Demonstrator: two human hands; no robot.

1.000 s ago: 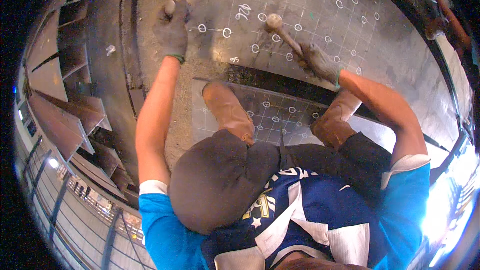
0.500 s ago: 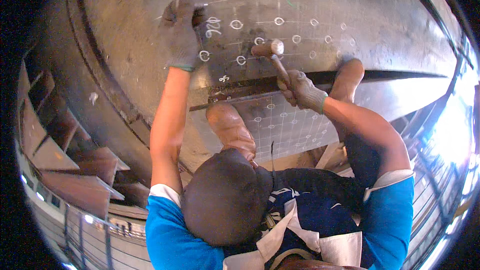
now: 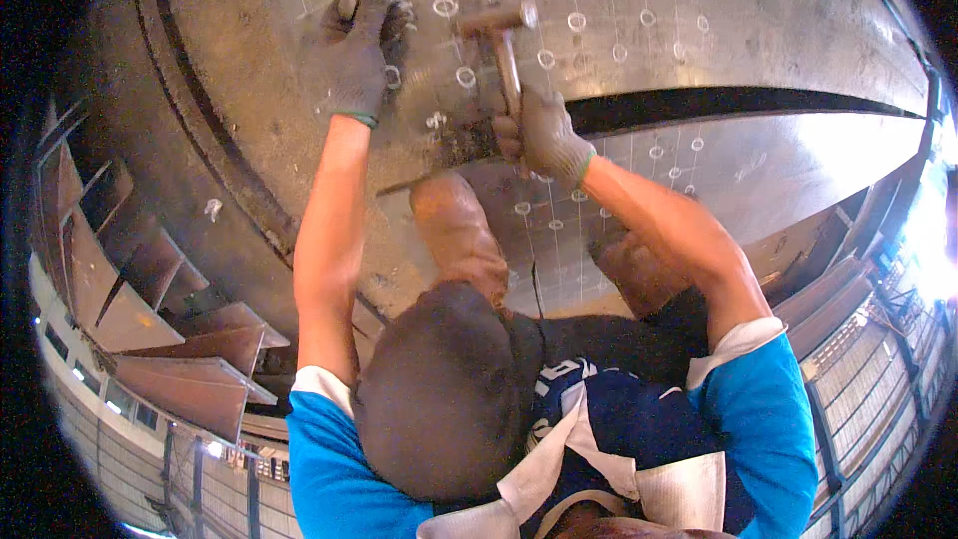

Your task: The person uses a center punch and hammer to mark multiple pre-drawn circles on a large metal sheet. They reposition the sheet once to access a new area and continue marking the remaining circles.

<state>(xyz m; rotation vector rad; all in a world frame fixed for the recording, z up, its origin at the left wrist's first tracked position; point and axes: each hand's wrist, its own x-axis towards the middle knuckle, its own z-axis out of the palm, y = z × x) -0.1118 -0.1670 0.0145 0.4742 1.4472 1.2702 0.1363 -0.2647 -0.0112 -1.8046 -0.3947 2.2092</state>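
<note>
My left hand [image 3: 357, 55], in a grey glove, is closed at the upper left over a large steel plate [image 3: 254, 70]. Its fingers pinch what looks like a short metal punch [image 3: 347, 4], mostly hidden by the glove. My right hand [image 3: 554, 140], gloved too, grips the handle of a hammer [image 3: 508, 70]. The hammer's head hangs to the right of my left hand, apart from it, above the plate. White chalk circles and thin straight lines mark the steel around both hands.
My brown boots [image 3: 454, 230] rest below my hands. A long dark gap [image 3: 699, 108] separates the plate from a second marked plate [image 3: 768, 155] at the right. Rusty steel pieces [image 3: 190, 389] stand at the lower left. A raised dark strip [image 3: 190, 105] curves along the left.
My right hand has brought the hammer leftward and up, closer to my left hand. The left hand stays closed in nearly the same spot. The view has turned slightly over the plate.
</note>
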